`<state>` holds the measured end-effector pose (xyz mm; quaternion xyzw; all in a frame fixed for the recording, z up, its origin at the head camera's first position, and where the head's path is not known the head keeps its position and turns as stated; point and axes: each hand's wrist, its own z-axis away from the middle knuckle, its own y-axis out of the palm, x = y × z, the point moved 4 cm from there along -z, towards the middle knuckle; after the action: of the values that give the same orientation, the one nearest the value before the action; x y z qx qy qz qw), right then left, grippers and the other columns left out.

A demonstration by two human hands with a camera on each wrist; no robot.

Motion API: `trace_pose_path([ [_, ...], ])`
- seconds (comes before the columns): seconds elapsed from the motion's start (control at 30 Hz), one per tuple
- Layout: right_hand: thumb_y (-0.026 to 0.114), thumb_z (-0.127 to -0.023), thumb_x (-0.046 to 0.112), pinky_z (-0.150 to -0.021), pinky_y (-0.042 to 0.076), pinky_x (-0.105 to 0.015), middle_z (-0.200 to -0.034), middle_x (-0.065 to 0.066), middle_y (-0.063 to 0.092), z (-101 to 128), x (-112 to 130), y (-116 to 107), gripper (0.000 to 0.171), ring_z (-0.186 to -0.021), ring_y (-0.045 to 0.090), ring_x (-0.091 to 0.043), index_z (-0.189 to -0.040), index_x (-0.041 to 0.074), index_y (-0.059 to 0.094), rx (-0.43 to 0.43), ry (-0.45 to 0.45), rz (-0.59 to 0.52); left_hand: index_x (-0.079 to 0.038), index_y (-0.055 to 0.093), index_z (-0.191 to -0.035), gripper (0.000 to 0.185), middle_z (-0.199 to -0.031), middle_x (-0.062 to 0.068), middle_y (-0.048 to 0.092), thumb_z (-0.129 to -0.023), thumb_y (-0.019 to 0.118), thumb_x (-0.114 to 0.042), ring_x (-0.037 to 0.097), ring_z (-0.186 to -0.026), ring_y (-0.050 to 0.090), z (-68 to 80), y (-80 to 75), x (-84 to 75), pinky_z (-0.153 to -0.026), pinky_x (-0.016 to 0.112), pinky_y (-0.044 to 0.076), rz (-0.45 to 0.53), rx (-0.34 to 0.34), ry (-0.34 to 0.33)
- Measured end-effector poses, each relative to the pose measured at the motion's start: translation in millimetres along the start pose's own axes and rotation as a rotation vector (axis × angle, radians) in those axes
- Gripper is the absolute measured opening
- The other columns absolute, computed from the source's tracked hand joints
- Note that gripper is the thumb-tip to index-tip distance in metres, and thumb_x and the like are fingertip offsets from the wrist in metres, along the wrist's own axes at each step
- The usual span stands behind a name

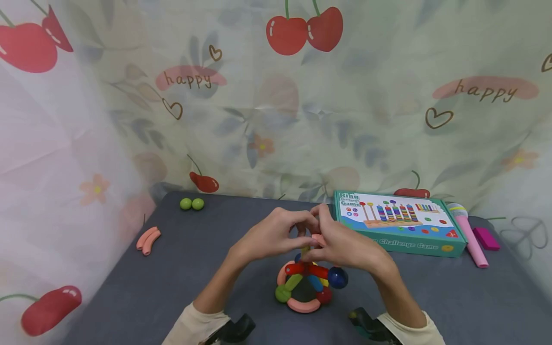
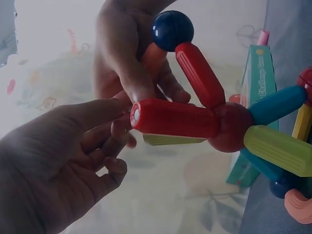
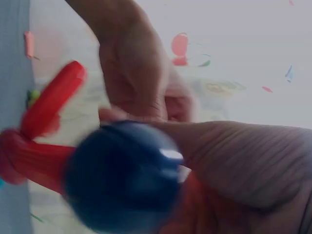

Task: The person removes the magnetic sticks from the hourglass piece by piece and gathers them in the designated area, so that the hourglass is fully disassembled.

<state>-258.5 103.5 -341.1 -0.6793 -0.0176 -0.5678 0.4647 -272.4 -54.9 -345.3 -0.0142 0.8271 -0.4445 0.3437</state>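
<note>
A toy frame of rods and balls stands on the dark table, with a red ball point(image 2: 228, 127) joining several rods. Two red rods point(image 2: 175, 118) branch from that ball, one tipped with a blue ball point(image 1: 338, 277). Above the frame, my right hand point(image 1: 345, 239) pinches a pink curved rod point(image 1: 318, 239), mostly covered by fingers. My left hand point(image 1: 278, 232) meets it there with bent fingers, thumb tip right at the pink rod; I cannot tell whether it grips the rod too. At the base sit a green ball point(image 1: 282, 293) and another pink curved rod point(image 1: 304, 305).
Two pink curved rods point(image 1: 148, 239) lie at the left edge of the table point(image 1: 207, 268), with two green balls point(image 1: 191, 204) farther back. Behind my right hand are a Ring Challenge Game box point(image 1: 401, 223), a pink toy microphone point(image 1: 472, 237) and a magenta block point(image 1: 486, 238). A printed cloth hangs behind.
</note>
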Motion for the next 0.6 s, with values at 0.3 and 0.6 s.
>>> trace_pose_path([
  [0.3,0.083,-0.087,0.046,-0.057,0.043,-0.026,-0.074,-0.001,0.058,34.1,-3.3,-15.8,0.047,-0.062,0.054,-0.013,-0.106,0.008,0.063,0.078,0.181,0.22,-0.012,0.078,-0.117,0.021,-0.108,0.0,0.08,-0.098,0.074,-0.019,0.0,-0.078,0.06,4.8,-4.5,4.5,-0.07,0.018,0.051,-0.032,-0.024,0.012],
  [0.6,0.08,-0.092,0.03,-0.057,0.05,-0.027,-0.069,-0.006,0.067,25.6,-5.0,-13.5,0.028,-0.062,0.07,-0.018,-0.103,0.007,0.069,0.179,0.196,0.105,-0.01,0.077,-0.113,0.016,-0.102,0.001,0.078,-0.098,0.074,-0.015,0.004,-0.081,0.063,4.7,-6.1,6.7,-0.075,0.019,0.054,-0.026,-0.035,-0.019],
])
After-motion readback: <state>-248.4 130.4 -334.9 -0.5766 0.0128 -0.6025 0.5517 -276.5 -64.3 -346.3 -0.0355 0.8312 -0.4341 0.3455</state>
